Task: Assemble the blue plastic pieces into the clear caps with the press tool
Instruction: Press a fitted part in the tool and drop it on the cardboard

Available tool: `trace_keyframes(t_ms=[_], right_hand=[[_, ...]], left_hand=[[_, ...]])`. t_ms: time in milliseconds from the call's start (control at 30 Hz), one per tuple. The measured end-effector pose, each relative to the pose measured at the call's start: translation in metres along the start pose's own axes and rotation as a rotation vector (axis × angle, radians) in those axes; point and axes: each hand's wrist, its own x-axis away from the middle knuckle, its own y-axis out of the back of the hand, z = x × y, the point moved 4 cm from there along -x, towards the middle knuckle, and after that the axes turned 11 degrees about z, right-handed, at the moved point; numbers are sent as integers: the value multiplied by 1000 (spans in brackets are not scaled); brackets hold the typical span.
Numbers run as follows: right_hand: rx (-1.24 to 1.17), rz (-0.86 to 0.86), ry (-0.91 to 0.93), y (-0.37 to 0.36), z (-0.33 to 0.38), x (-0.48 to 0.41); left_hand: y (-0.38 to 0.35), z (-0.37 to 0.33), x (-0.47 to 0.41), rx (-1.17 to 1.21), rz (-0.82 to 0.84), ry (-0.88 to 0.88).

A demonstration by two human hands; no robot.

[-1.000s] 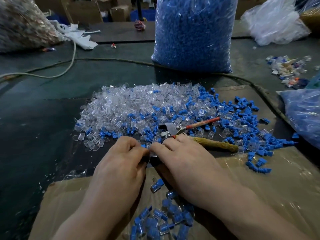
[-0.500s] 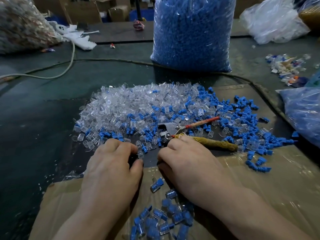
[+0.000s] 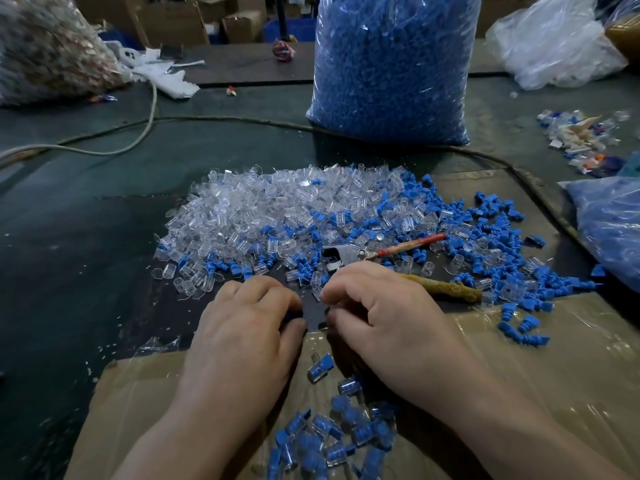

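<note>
Your left hand (image 3: 242,334) and right hand (image 3: 391,327) lie backs-up, side by side at the near edge of the heap. They are close together but not touching, with a narrow gap between the thumbs. The fingers of both hands are curled under and the fingertips are hidden, so you cannot tell whether either one pinches a part.

The press tool (image 3: 349,254) lies on the desk (image 3: 69,237) just beyond your right knuckles. Its metal head points left and its red handle angles away to the right. Its other handle, wrapped in yellowish-brown, comes out from behind your right hand.

The clear caps (image 3: 263,220) form a wide heap beyond both hands, thickest on the left and in the middle. The blue pieces (image 3: 485,216) are mixed through the heap. They grow denser to the right, where they spill onto the taped cardboard (image 3: 554,358).

Between your forearms, a cluster of assembled pieces (image 3: 332,441), clear with blue inside, sits on that cardboard. 1 more (image 3: 320,370) lies alone just below your right thumb.

Farther back, a tall clear bag of blue parts (image 3: 391,64) stands upright, with a dark cable (image 3: 242,119) running past its base. A crumpled clear bag (image 3: 554,46) lies at the far right. A small pile of scraps (image 3: 581,133) sits nearer, and another bag of blue (image 3: 613,230) is at the right edge.
</note>
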Motion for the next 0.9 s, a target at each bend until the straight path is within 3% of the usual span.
trace_keyframes(t_ms=[267, 400, 600, 700, 900], right_hand=[[-134, -12, -70, 1, -4, 0], [-186, -36, -82, 2, -4, 1], [-613, 11, -148, 2, -10, 4], [-806, 52, -155, 1, -8, 5], [-820, 72, -137, -1, -5, 6]], left_hand=[[1, 3, 0, 108, -89, 54], [4, 7, 2, 235, -239, 97], [1, 17, 7, 916, -476, 163], [0, 15, 5, 1109, -468, 115], [-5, -5, 10, 1092, -355, -67]])
